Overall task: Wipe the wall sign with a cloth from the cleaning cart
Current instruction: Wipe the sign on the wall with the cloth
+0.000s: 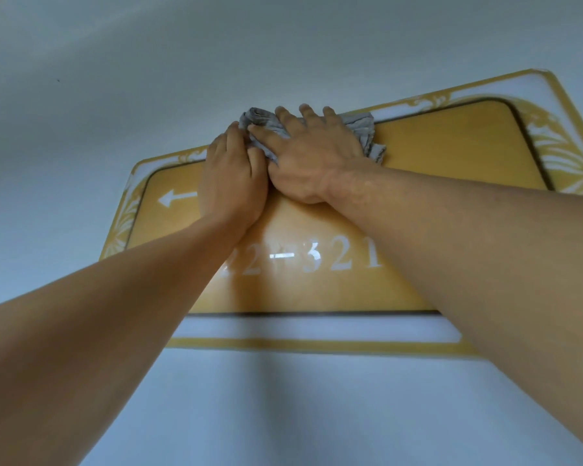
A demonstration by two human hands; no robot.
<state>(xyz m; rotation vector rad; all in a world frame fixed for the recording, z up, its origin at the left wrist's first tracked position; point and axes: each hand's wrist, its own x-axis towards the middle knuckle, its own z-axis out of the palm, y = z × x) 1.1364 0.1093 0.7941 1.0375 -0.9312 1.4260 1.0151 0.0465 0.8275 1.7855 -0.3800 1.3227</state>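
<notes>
The right hand (312,153) lies flat on the cloth (364,129), with the fingers spread open, and it presses the cloth against the upper edge of the sign (451,153). The left hand (231,176) is just beside it, touching it at the thumb side; its fingers are bent and they pinch the left end of the cloth, where the fabric is bunched up. The cloth is grey and wrinkled, and it sits at the top middle of the sign, partly over the pale border and partly over the yellow panel. The sign is fixed on the wall (115,79), and it is seen from below. On the yellow panel there is a white arrow (175,199) that points left, and lower there are white numbers (334,260), of which "321" is readable; the left forearm hides the first digits. Both forearms are bare.
</notes>
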